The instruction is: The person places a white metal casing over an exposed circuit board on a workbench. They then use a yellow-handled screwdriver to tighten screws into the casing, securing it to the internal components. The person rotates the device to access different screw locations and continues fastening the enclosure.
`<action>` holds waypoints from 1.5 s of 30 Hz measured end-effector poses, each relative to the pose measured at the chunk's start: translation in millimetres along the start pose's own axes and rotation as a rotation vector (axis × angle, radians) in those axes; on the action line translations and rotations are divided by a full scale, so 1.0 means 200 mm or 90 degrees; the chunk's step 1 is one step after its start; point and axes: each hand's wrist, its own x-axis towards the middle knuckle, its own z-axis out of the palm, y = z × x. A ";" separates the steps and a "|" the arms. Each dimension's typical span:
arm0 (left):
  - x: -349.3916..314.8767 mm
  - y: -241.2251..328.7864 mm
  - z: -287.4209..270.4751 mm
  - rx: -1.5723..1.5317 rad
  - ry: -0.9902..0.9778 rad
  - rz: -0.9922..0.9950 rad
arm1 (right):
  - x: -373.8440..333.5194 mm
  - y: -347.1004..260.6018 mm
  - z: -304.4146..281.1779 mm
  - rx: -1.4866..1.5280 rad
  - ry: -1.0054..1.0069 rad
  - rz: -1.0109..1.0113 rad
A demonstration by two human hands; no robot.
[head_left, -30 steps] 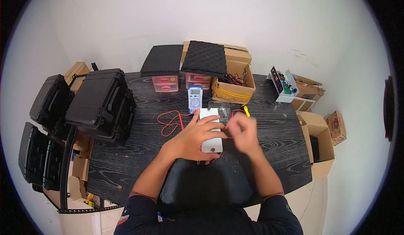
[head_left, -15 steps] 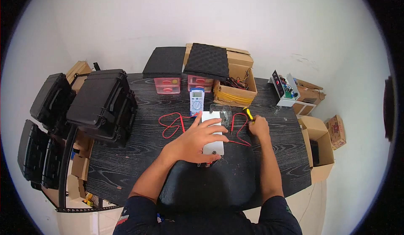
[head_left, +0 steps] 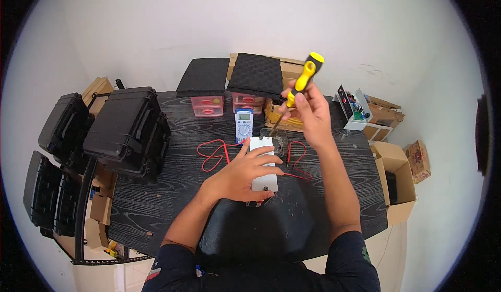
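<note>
A white rectangular box [head_left: 263, 181] lies on the dark table in front of me, with a dark screw head at its near end. My left hand [head_left: 237, 174] rests across it with the fingers spread over its top and the thumb by the near edge. In my right hand [head_left: 312, 115] is a yellow and black screwdriver [head_left: 302, 80], held up by the lower part of its handle. Its thin shaft slants down toward the far end of the box; whether the tip touches a screw I cannot tell. Beyond the box stands a blue and white multimeter [head_left: 243, 127].
Red test leads [head_left: 226, 153] curl on both sides of the box. A clear tray [head_left: 281, 141] sits behind it. Pink drawer units [head_left: 207, 109] under black foam, a cardboard box [head_left: 308, 96] and an opened circuit unit [head_left: 356, 113] line the back. Black hard cases [head_left: 122, 127] stack at left.
My right hand has lifted the screwdriver off the table's right side and carried it up and left, above the far end of the box. My left hand stays in place.
</note>
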 end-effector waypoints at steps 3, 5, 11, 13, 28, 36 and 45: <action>0.00 0.00 -0.01 0.002 0.000 0.001 | 0.07 0.04 0.02 0.015 -0.029 0.016; 0.00 0.00 -0.01 0.004 0.001 0.001 | 0.09 0.07 0.04 0.019 -0.049 0.026; 0.00 0.00 0.00 0.000 0.001 0.005 | 0.09 0.13 0.04 -0.005 -0.070 0.036; 0.00 0.01 0.00 0.001 0.000 -0.004 | 0.09 0.13 0.06 -0.002 -0.073 0.035; -0.01 0.00 0.00 0.012 -0.001 0.004 | 0.10 0.08 0.10 -0.001 -0.090 0.098; 0.00 0.00 -0.01 0.013 -0.004 0.002 | 0.11 0.12 0.12 0.053 -0.043 0.094; 0.00 -0.01 0.01 0.008 0.004 0.008 | 0.12 0.09 0.16 0.116 -0.042 0.128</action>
